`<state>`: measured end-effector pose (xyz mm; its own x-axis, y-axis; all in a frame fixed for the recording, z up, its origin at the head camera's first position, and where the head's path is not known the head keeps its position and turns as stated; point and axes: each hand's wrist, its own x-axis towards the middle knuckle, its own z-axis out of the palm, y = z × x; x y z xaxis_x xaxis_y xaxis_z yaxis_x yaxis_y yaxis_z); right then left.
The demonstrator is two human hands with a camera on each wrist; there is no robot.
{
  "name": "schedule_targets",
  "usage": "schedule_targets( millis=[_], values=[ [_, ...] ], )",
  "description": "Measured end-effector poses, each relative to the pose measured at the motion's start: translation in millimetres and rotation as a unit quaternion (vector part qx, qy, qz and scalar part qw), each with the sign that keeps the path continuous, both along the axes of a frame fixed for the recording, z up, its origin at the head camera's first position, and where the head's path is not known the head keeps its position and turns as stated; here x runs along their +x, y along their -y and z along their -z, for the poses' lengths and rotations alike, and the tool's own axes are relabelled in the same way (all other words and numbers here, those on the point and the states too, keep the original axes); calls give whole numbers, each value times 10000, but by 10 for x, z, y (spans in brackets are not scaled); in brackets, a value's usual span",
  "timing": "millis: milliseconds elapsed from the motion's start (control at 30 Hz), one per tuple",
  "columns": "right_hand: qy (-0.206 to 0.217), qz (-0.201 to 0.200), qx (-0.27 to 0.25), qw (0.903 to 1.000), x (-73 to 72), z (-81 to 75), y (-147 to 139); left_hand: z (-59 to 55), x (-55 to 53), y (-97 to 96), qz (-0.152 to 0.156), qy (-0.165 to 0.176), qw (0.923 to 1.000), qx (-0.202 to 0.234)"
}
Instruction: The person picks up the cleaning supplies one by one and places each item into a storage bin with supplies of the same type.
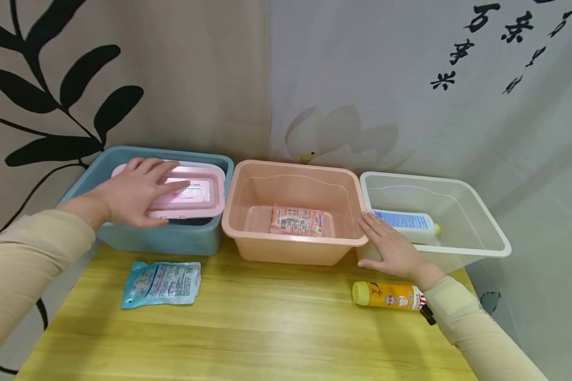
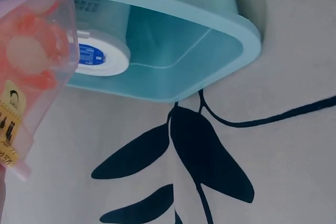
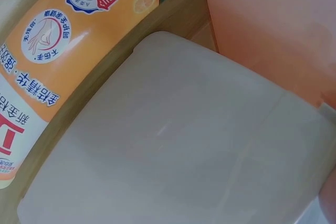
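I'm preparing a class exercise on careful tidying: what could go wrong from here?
The pink box, under the left hand at the opening of the blue bin, might slip or tip, since fingers lie across its lid.

A white-lidded tub already occupies part of that bin, so the box may not settle flat.

The orange detergent bottle lies on its side near the right hand; a backward sweep could knock it.

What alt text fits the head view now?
A left hand holds a pink box over the blue bin, while the right hand rests where the peach bin and white bin meet. On the table lie a blue pouch and an orange bottle.
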<state>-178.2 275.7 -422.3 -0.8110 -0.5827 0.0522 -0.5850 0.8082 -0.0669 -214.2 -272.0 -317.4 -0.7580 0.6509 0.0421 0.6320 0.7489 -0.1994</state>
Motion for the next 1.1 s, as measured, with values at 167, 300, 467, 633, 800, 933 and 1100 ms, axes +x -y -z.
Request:
schedule_targets(
  millis=[167,300,467,633,800,933,1100],
  values=[
    [-7,5,14,10000,-5,-6,2,-50,-40,-47,-552,475,9967,359],
    [-48,7,53,10000,-4,-14,-3,-91,-69,-88,-814,778,9925,473],
    [-24,10,44,10000,1,-22,0,-99,-74,-140,-819,908,9914,473],
    [28,22,55,10000,2,-15,17,-44,-84,-166,-761,963,9920,285],
    [5,28,38,10000,-2,0,26,19,-133,-127,-747,1044,9914,267],
    [-74,10,-12,10000,8,0,17,50,-176,-123,-758,1093,9908,240],
    [-165,-67,-50,9998,11,2,4,87,-223,-119,-816,1155,9898,184]
  ],
)
